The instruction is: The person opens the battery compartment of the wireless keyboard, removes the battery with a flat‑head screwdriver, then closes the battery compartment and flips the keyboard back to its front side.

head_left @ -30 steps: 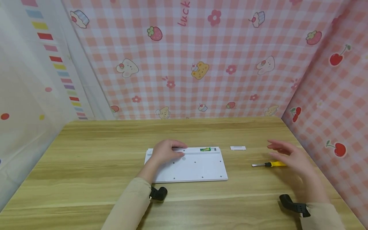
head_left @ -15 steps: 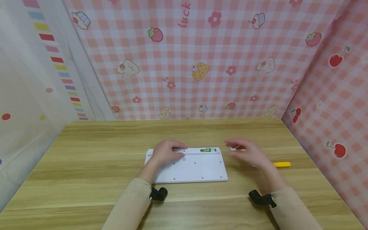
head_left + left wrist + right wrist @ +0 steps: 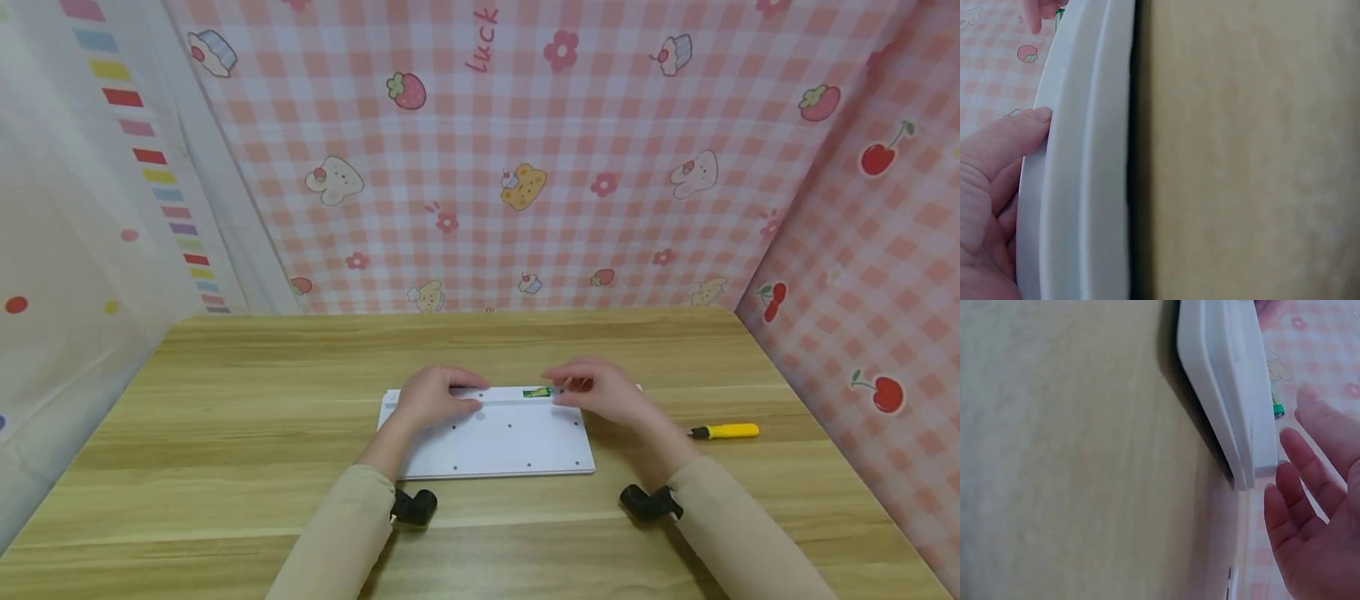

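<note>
A white keyboard [image 3: 495, 442] lies face down on the table, its screw-dotted underside up. Its far ridge has a battery slot with a green battery [image 3: 536, 392]; in the right wrist view that battery [image 3: 1278, 405] shows past the ridge. My left hand [image 3: 432, 397] holds the ridge left of centre, thumb on the near side and fingers behind. At the ridge's right end is my right hand [image 3: 603, 392], thumb and fingers spread apart around the slot's end. In the right wrist view, its fingertips [image 3: 1294, 440] are close to the battery, with nothing between them.
A screwdriver with a yellow handle [image 3: 731, 431] lies to the right, its tip hidden by my right arm. Beyond my right hand, a small white cover [image 3: 640, 387] is mostly hidden. A pink checked cloth [image 3: 480, 167] hangs behind the wooden table [image 3: 225, 433].
My right hand has moved left from above the screwdriver, past the small white cover, to the keyboard's right end. The left hand and keyboard stay in place.
</note>
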Available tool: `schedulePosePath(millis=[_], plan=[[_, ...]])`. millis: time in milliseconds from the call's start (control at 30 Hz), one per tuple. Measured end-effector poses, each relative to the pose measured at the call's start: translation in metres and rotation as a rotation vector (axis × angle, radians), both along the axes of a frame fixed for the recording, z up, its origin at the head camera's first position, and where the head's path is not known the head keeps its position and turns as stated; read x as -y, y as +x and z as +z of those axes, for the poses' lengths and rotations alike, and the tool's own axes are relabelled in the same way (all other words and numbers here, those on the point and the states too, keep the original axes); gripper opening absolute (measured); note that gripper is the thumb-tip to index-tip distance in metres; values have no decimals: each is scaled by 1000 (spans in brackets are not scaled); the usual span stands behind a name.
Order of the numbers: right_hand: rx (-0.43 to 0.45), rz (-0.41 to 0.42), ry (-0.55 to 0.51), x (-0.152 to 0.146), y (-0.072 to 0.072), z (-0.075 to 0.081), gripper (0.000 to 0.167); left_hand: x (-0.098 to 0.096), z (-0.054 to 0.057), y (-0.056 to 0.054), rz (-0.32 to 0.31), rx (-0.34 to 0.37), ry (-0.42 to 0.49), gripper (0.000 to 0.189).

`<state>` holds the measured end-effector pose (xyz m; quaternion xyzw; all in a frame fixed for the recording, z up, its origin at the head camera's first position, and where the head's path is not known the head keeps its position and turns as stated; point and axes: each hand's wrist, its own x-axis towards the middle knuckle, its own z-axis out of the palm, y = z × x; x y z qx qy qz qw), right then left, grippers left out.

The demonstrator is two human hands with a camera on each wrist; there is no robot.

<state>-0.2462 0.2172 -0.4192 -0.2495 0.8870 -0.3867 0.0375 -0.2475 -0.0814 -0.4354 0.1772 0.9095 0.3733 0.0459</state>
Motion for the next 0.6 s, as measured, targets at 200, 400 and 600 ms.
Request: schedulePosePath(millis=[200,400,600], plan=[[15,-13,10,5,-5,-5,32,0,0,0,-1,-5,-1,24],[65,-55,0,8,-7,-8,28,0,0,0,-2,-3,-4,24],[84,-65,-7,11,-7,-8,23,-1,1,0,-8,-9,-5,24]])
